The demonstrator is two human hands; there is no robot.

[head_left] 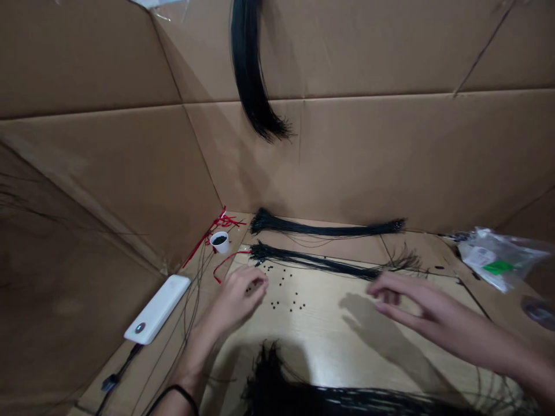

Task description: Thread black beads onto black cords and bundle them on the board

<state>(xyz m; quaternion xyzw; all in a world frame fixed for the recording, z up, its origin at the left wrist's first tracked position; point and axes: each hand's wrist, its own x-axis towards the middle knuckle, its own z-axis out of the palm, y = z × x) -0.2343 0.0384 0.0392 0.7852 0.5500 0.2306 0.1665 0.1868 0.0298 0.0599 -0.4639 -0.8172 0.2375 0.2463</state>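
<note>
My left hand point(236, 297) rests at the left of a pale wooden board point(329, 341), its fingers curled down among small black beads point(281, 289). Whether those fingers pinch a bead is hidden. My right hand point(407, 300) hovers over the board's right side, fingers apart and holding nothing. A bundle of thin black wires point(316, 263) lies across the board's far edge, just beyond the beads. A second bundle point(325, 227) lies behind it, and a third point(277, 393) lies at the near edge. A fourth bundle point(251, 69) hangs against the cardboard wall.
Brown cardboard walls point(368, 156) enclose the work surface. At the far left stand a white cup of black beads point(219, 241) and red ties point(225, 222). A white power bank point(156, 309) lies left of the board, with a clear plastic bag point(496, 260) at the right.
</note>
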